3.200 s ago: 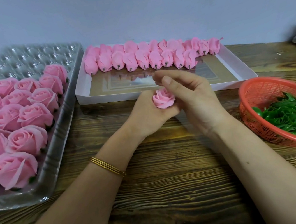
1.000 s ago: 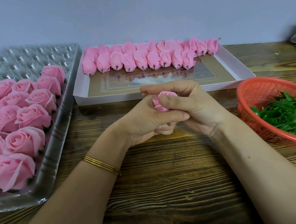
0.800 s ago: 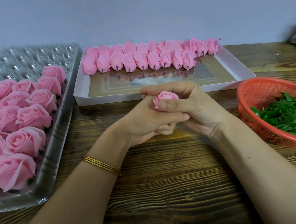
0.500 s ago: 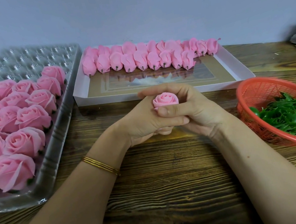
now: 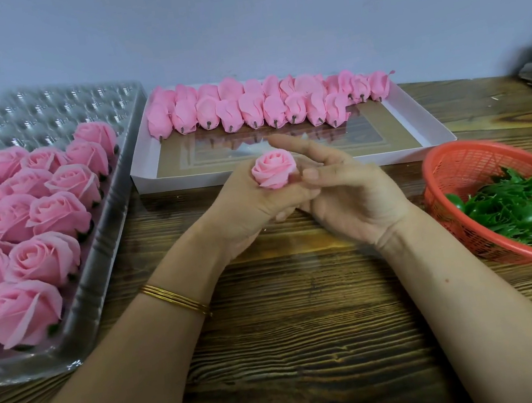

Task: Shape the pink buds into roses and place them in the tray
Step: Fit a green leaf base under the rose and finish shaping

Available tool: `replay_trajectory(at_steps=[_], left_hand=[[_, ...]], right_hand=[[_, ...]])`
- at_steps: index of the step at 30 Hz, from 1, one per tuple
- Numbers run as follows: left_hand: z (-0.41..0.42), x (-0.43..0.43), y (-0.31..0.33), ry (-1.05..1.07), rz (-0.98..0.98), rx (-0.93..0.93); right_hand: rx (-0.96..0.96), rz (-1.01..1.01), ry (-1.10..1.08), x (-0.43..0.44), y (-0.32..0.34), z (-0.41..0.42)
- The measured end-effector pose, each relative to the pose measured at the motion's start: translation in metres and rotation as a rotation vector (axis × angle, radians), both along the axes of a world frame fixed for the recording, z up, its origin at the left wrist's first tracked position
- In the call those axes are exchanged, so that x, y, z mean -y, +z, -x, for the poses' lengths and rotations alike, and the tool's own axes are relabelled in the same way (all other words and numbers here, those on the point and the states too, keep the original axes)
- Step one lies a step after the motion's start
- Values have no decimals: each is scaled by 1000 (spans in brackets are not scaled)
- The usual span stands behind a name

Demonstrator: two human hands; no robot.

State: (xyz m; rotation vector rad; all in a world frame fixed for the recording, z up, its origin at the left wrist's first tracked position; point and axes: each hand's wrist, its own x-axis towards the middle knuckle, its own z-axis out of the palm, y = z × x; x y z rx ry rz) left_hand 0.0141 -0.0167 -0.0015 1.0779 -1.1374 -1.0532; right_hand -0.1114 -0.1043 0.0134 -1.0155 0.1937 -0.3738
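My left hand (image 5: 245,210) grips a small pink rose (image 5: 273,170) upright by its base, over the middle of the wooden table. My right hand (image 5: 347,190) is beside it on the right, fingers loosely spread; its thumb lies next to the rose and the forefinger points past it. The clear plastic tray (image 5: 80,313) at the left holds several finished pink roses (image 5: 52,256), and its far cells are bare. A row of closed pink buds (image 5: 245,109) lies along the far side of a white box (image 5: 411,134).
A red mesh basket (image 5: 450,170) with green leaf pieces (image 5: 516,209) stands at the right edge. A gold bangle sits on my left wrist. Stacked grey material is at the far right edge. A pale wall runs behind the table.
My right hand was wrapped around the bud with the left; it has now opened and drawn back to the right, leaving the rose exposed and fuller in my left hand.
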Motion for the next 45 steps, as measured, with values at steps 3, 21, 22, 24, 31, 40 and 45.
replay_trajectory(at_steps=[3, 21, 22, 24, 31, 40, 45], left_hand=[[0, 0, 3, 89, 55, 5], [2, 5, 4, 250, 119, -98], [1, 5, 4, 240, 105, -113], [0, 6, 2, 219, 94, -140], [-2, 6, -1, 176, 79, -145], [-1, 3, 0, 133, 73, -132], [0, 3, 2, 124, 88, -103]], right_hand=[[-23, -76, -64, 4, -2, 0], [-65, -16, -116, -13, -7, -9], [-51, -29, -107, -13, -6, -9], [-33, -52, -93, -14, -6, -10], [-43, -40, -76, -14, -6, -9], [-40, -28, -78, -16, -5, -8], [-53, -11, -101, -17, -4, -8]])
